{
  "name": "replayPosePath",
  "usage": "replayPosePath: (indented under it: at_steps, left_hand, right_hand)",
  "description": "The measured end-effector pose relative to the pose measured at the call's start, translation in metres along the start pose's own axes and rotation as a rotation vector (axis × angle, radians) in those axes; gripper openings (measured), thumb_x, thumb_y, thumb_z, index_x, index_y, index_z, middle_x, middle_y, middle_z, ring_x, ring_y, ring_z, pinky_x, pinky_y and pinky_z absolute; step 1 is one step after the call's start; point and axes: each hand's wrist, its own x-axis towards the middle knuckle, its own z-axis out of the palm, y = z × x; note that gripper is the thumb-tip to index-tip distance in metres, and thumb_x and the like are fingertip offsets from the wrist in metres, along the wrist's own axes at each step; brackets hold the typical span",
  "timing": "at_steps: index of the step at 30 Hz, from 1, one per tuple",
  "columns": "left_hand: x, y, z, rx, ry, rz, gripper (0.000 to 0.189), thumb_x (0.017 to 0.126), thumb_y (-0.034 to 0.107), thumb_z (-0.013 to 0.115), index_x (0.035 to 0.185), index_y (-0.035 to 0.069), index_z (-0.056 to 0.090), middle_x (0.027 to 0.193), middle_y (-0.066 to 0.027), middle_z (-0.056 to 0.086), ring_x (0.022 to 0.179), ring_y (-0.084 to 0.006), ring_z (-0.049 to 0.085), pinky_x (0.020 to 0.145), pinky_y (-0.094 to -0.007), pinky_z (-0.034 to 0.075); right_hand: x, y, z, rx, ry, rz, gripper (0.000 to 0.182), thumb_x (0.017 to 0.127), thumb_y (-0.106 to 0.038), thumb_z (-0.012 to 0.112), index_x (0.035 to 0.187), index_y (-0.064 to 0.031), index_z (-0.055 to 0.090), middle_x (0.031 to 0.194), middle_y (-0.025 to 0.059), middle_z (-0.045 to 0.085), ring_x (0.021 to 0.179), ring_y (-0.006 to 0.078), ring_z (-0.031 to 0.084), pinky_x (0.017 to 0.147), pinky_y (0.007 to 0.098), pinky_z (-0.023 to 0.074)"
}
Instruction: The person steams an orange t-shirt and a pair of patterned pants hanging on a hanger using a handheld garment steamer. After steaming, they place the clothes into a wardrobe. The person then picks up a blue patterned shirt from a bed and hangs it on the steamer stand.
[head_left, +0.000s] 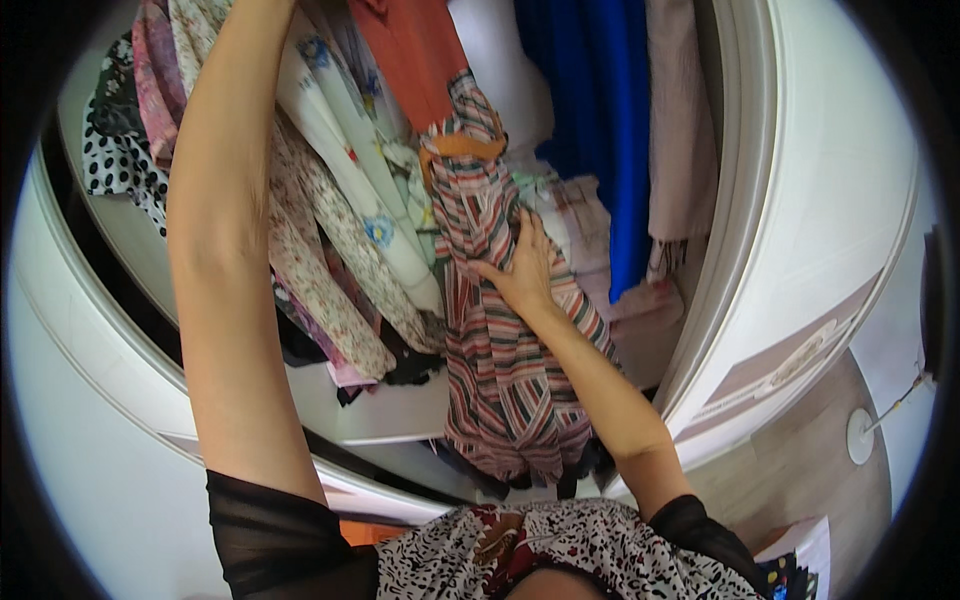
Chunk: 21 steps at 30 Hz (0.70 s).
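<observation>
A striped garment (495, 337) in red, black and white, with an orange-brown belt (465, 150), hangs down before me inside a wardrobe. My right hand (525, 270) is on its middle, with the thumb and fingers gathering the cloth between them. My left arm stretches past the top edge of the picture, so the left hand is out of view. Just above the belt hangs a plain rust-red garment (416, 60).
Floral garments (330, 300) and a white sleeve-like cloth (352, 165) hang on the left. A bright blue garment (592, 112) and a pale pink fringed one (679, 120) hang on the right. Folded cloth (585, 225) lies beneath. White wardrobe doors (825, 187) flank the opening.
</observation>
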Motion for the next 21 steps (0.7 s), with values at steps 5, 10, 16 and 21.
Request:
replayPosePath:
  at_steps: [5,10,16,21]
  left_hand:
    - [-0.110,-0.027,0.012,-0.014,0.007,0.006,0.067,0.091,0.054,0.050,0.134,0.002,0.043,0.129,-0.0145,0.055,0.116,-0.0299,0.054,0.097,-0.0446,0.046]
    - [-0.249,-0.127,-0.012,0.281,0.025,-0.172,0.063,0.078,0.036,0.079,0.124,-0.001,0.054,0.113,-0.0104,0.065,0.104,-0.0213,0.062,0.090,-0.0358,0.049]
    - [-0.352,-0.185,-0.042,0.262,0.097,-0.610,0.086,0.070,0.017,0.084,0.137,-0.007,0.036,0.131,-0.0196,0.053,0.117,-0.0288,0.055,0.100,-0.0365,0.044]
    - [-0.383,-0.199,-0.060,0.346,0.056,-0.859,0.102,0.066,0.028,0.088,0.142,-0.009,0.030,0.138,-0.0238,0.047,0.122,-0.0319,0.052,0.102,-0.0378,0.044]
  right_hand:
    - [-0.025,-0.018,0.010,0.013,-0.104,0.036,0.116,0.066,-0.040,0.086,0.148,0.0031,0.017,0.152,0.0290,0.019,0.137,0.0444,0.026,0.109,0.0572,0.0255]
    - [-0.052,-0.009,0.010,0.091,-0.177,-0.011,0.119,0.064,-0.038,0.088,0.146,0.0088,0.015,0.151,0.0306,0.020,0.140,0.0431,0.023,0.114,0.0466,0.0251]
    - [-0.079,-0.008,0.009,0.238,-0.285,0.028,0.110,0.062,-0.031,0.088,0.143,0.0084,0.024,0.145,0.0301,0.032,0.138,0.0430,0.028,0.112,0.0448,0.0287]
    - [-0.097,0.007,-0.027,-0.137,0.241,-0.031,0.098,0.061,-0.040,0.087,0.134,0.0012,0.037,0.136,0.0239,0.042,0.124,0.0402,0.042,0.105,0.0498,0.0277]
